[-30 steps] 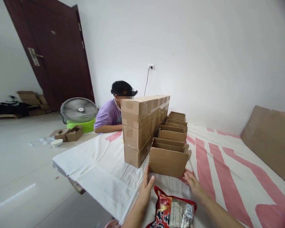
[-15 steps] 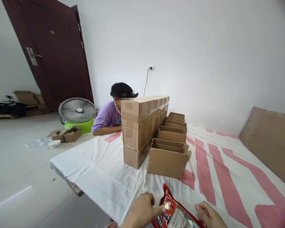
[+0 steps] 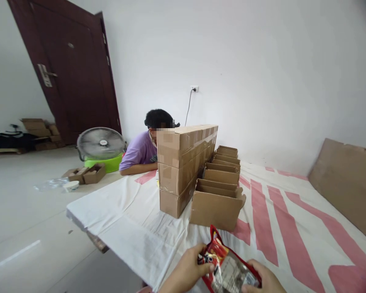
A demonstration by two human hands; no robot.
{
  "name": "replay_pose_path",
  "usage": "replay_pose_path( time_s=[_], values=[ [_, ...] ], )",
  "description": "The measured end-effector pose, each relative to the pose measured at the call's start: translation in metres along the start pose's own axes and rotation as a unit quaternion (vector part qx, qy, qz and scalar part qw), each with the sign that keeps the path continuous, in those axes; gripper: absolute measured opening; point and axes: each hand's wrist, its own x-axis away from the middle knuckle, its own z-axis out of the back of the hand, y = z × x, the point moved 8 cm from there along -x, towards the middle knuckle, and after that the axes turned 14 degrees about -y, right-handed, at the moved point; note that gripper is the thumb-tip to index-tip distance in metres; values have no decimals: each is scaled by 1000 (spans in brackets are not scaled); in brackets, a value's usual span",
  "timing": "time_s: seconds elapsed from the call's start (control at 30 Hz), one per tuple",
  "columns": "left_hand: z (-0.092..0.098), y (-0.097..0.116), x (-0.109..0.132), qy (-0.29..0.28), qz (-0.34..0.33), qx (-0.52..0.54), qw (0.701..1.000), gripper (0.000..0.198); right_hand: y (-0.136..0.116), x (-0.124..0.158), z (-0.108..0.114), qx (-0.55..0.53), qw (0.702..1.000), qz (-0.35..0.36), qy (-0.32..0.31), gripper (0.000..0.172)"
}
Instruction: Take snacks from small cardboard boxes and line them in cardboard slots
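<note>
Between my hands, over the near edge of the table, is a red plastic snack packet (image 3: 228, 266) with a clear part that shows brownish contents. My left hand (image 3: 192, 263) is closed on its left end, thumb on top. At the other end, my right hand (image 3: 259, 278) grips the right edge, fingers behind and thumb in front. Just beyond the packet stands an open cardboard box (image 3: 215, 207), the nearest of a row of open boxes. To its left rises a stack of taped cardboard boxes (image 3: 169, 177).
A white and red cloth (image 3: 131, 228) covers the table. Behind the stack a person in a purple shirt (image 3: 137, 152) leans on the table. A fan (image 3: 102, 144) stands on the floor at left. A large cardboard sheet (image 3: 347, 183) leans at right.
My right hand has closed on the packet's right edge, where before it was beside it. The packet has risen slightly in view, with more of it showing.
</note>
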Motion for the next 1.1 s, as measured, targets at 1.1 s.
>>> replay_pose_path(
  time_s=[1.1],
  values=[
    [51, -43, -34, 261, -151, 278, 912, 80, -19, -97, 22, -71, 971, 82, 214, 50]
  ],
)
